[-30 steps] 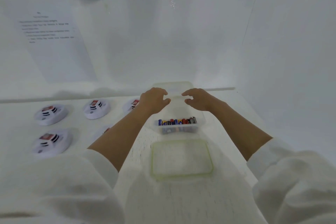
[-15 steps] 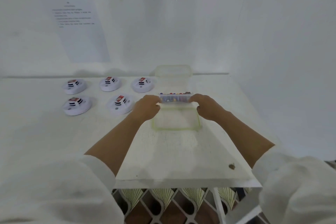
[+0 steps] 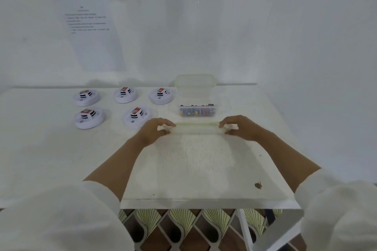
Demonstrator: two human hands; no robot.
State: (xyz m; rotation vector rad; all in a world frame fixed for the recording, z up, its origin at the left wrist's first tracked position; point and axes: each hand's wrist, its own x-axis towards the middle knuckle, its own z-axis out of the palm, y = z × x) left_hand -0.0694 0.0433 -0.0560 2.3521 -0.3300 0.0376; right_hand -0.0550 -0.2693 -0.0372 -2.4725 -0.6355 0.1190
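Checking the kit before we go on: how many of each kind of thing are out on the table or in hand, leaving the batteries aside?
Smoke detectors: 5
Clear boxes: 2
Lid: 1
Total: 8

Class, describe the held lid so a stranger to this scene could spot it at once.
On the white table, just in front of the box of batteries, the left hand and right hand each hold one end of the lid. Unlike that box and the empty box behind, it is flat with a pale green rim.
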